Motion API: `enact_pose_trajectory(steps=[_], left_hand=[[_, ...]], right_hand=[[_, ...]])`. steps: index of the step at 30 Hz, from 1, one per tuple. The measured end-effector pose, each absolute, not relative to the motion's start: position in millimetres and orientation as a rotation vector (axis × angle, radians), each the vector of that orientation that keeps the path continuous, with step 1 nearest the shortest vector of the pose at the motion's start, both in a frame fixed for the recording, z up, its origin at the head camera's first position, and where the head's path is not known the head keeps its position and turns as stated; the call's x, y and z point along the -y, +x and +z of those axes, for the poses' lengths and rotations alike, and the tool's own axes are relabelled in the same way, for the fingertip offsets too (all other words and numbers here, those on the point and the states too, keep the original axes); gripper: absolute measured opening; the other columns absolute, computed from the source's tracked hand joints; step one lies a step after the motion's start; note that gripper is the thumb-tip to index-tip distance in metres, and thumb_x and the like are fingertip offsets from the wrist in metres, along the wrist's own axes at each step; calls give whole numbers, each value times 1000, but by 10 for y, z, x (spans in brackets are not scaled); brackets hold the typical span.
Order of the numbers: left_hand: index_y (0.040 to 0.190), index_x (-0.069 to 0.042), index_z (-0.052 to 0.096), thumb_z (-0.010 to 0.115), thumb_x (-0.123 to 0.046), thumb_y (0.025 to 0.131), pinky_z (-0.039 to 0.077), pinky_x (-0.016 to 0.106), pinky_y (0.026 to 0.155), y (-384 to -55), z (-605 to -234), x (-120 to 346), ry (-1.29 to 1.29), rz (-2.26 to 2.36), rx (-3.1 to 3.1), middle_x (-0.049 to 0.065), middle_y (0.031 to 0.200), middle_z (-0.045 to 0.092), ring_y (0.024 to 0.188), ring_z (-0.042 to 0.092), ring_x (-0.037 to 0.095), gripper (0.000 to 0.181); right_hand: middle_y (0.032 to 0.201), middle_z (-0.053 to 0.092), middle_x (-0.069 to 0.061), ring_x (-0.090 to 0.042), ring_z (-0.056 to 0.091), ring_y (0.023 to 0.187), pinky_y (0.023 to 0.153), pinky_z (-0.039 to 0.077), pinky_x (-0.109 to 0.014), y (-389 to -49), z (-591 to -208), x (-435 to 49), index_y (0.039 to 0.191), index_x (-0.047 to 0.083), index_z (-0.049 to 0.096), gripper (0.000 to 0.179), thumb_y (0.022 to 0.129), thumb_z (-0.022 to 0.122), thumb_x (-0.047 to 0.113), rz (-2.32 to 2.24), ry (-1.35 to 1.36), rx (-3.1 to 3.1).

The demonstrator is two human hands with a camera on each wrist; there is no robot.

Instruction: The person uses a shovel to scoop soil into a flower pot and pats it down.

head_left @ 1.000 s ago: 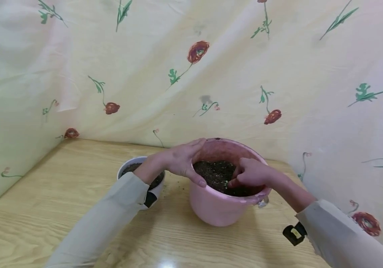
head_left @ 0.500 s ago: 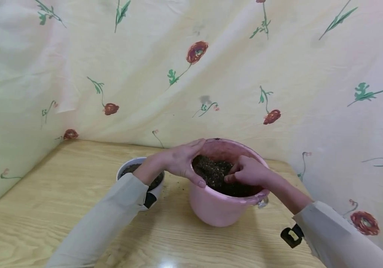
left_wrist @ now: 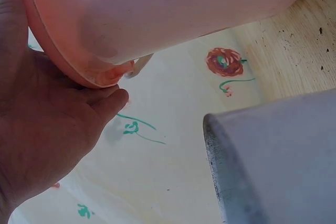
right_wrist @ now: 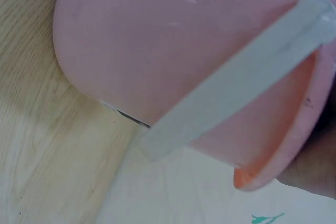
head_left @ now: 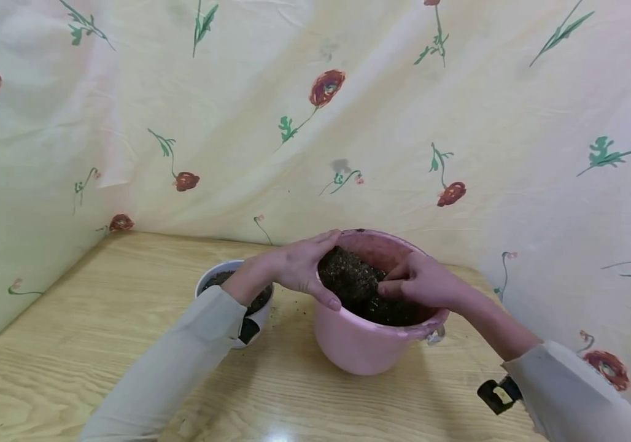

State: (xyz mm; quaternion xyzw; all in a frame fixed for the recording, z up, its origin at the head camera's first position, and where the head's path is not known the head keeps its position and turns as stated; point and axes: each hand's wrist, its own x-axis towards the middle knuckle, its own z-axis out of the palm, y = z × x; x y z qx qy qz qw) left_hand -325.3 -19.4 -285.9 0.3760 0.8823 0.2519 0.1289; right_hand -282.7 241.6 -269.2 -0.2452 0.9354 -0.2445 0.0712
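Observation:
A pink bucket stands on the table, dark soil inside it. My left hand holds its left rim, thumb towards the front and fingers towards the back. In the left wrist view the same hand lies against the bucket's rim. My right hand reaches over the right rim into the soil, its fingertips buried, so their grasp is hidden. The right wrist view shows the bucket's side, its pale handle and only a bit of that hand.
A white pot of soil stands left of the bucket, partly behind my left wrist; its pale wall shows in the left wrist view. Crumbs of soil dot the wooden table. A flowered cloth hangs behind.
Soil in the bucket has been pushed left and heaped up near the left hand. The right hand has shifted slightly within the bucket. The left hand stays on the rim.

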Motion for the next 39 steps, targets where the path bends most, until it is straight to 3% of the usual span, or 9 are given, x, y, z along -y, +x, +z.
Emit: enact_pose_trajectory(steps=[6,13,17,20,28,32,34,37,39], left_hand=[[154,-16,-9,81,-61,66,9,31,118,-3258,-2857,198,1100,725,-2562,-2,161,-10,146,-5,12,133],[154,-18,-10,80,-61,66,10,33,118,-3264,-2861,203,1110,740,-2552,-2,161,-10,146,-4,12,133],[154,-17,-9,81,-60,66,11,33,118,-3266,-2858,204,1110,750,-2552,-1,161,-8,147,-3,13,133],[155,-15,-7,83,-55,67,12,36,118,-3279,-2861,193,1194,807,-2515,0,162,-3,147,0,15,132],[154,-21,15,86,-29,72,27,37,114,-3357,-2934,128,1668,1157,-2121,-6,156,22,143,20,13,108],[156,-21,8,87,-38,69,34,37,110,-3323,-2959,188,1424,1061,-2333,-2,159,13,142,23,14,118],[156,-17,1,87,-43,68,31,37,112,-3297,-2951,217,1293,1024,-2393,0,161,4,142,27,15,126],[155,-19,-9,85,-51,65,19,37,116,-3264,-2924,244,1149,957,-2474,0,161,-10,146,16,17,134],[155,-18,-10,85,-53,65,14,36,117,-3250,-2898,249,1139,938,-2502,1,161,-10,147,9,17,135]], right_hand=[[92,73,-1,-15,64,88,76,52,-34,-2757,-2595,-2481,93,6,78,24,90,67,27,-732,-750,-2849],[99,73,-3,-18,66,96,80,53,-36,-2689,-2510,-2593,101,10,78,24,92,65,29,-768,-768,-2846],[94,73,-1,-10,64,84,72,52,-28,-2645,-2473,-2637,101,10,77,23,92,66,28,-811,-742,-2854],[81,69,1,-8,55,68,62,47,-25,-2619,-2459,-2658,99,10,77,21,92,66,26,-840,-735,-2854],[54,37,7,-5,30,47,45,33,-25,-2554,-2481,-2685,97,13,77,20,91,68,28,-916,-680,-2862],[52,30,9,-5,25,46,43,31,-26,-2545,-2480,-2688,94,13,77,18,91,67,27,-948,-666,-2865],[52,32,9,-5,24,45,43,31,-26,-2537,-2465,-2680,98,12,77,19,92,66,26,-959,-657,-2868],[51,33,9,-5,23,44,42,29,-26,-2523,-2436,-2667,108,9,75,24,92,66,24,-966,-655,-2889],[50,32,9,-5,22,43,40,27,-26,-2516,-2412,-2657,112,7,73,28,92,66,25,-956,-667,-2914]])
